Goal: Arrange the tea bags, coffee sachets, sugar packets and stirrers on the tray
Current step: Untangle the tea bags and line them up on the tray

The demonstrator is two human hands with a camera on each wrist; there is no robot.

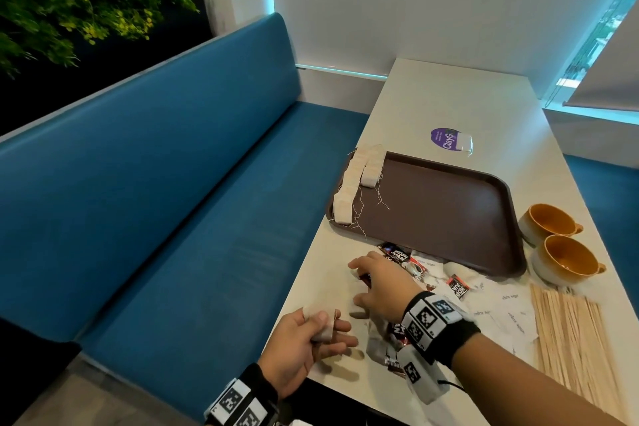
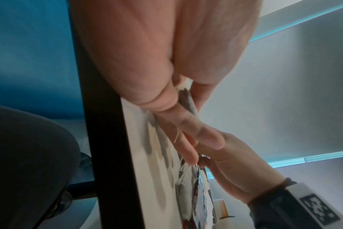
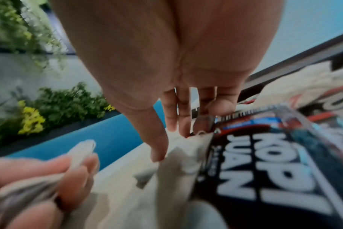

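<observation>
A brown tray lies on the white table. Tea bags lie in two rows along its left side. Near the front table edge my left hand grips a few tea bags between thumb and fingers; they also show in the left wrist view. My right hand reaches down into a loose pile. Its straight fingertips touch a tea bag beside a black coffee sachet. More coffee sachets, white sugar packets and wooden stirrers lie before the tray.
Two orange-lined cups stand right of the tray. A purple sticker with one tea bag on it lies behind the tray. A blue bench runs along the table's left edge.
</observation>
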